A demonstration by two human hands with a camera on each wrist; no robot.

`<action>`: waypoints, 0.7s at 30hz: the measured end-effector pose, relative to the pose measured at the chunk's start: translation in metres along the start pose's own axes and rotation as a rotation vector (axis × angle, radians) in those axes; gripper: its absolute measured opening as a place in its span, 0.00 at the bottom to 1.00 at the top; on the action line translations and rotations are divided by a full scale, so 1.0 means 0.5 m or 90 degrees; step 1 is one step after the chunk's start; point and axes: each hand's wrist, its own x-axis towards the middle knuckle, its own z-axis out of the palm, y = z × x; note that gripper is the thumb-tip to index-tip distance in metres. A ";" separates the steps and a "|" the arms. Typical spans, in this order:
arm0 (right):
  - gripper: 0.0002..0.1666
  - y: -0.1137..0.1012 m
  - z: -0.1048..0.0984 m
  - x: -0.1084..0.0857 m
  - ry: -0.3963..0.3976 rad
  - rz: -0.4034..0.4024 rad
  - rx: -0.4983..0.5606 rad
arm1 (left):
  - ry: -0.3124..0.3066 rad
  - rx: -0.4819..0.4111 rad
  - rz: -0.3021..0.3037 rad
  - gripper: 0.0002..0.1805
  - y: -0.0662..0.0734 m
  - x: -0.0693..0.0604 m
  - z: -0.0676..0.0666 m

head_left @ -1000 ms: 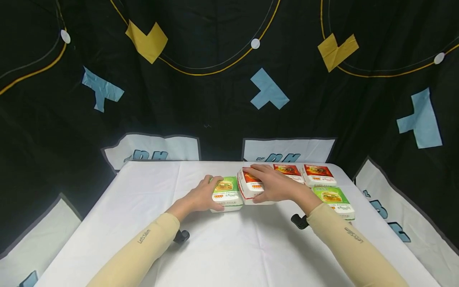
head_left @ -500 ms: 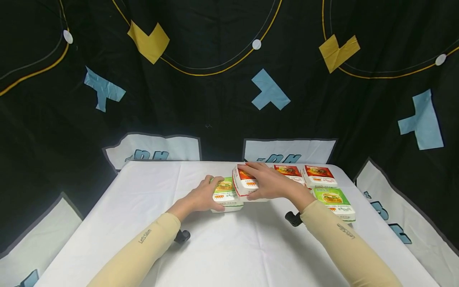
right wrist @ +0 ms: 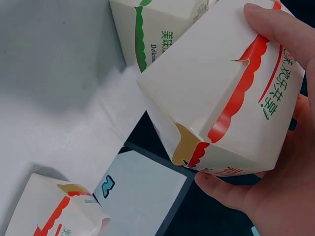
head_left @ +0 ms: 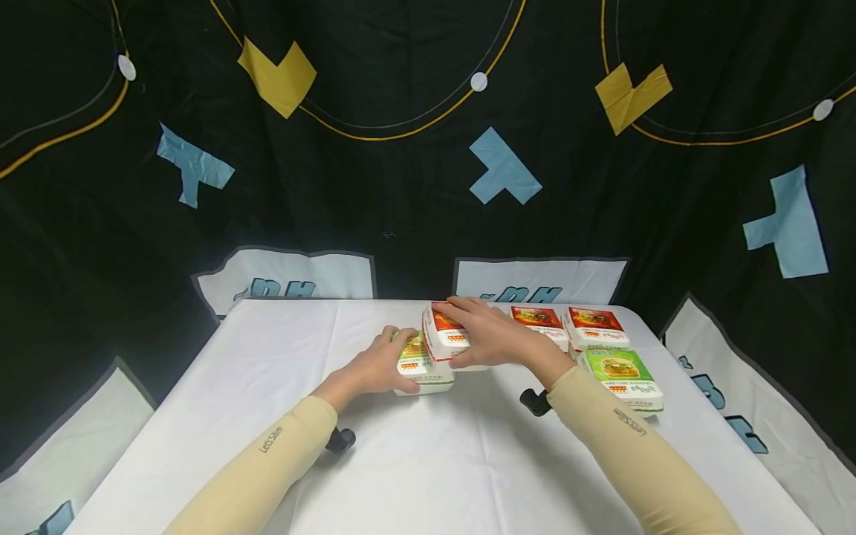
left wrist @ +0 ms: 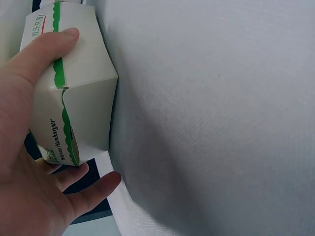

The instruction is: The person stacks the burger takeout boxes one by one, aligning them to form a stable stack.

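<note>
My left hand (head_left: 377,364) grips a green-and-white hamburger box (head_left: 424,371) standing on the table, thumb on its near side and fingers reaching over the far side. In the left wrist view the same box (left wrist: 91,54) shows its side wall under the thumb. My right hand (head_left: 495,332) holds a red-and-white hamburger box (head_left: 441,338), lifted and tilted, its left edge overlapping the top of the green box. In the right wrist view, thumb and fingers span the red box (right wrist: 206,73), and the green box (right wrist: 162,29) shows behind it.
Two red-and-white boxes, one at the back (head_left: 537,319) and one at the back right (head_left: 594,327), stand on the white-covered table (head_left: 414,468). A green-and-white box (head_left: 622,377) sits in front of the right one. A black curtain (head_left: 401,200) hangs behind.
My right hand has moved left and slightly up, carrying the red box from beside the green box to partly over it. The left hand and its green box have stayed in place.
</note>
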 end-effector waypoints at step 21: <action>0.60 -0.017 0.011 0.033 -0.040 0.026 0.011 | -0.006 -0.013 -0.002 0.59 -0.002 0.001 -0.001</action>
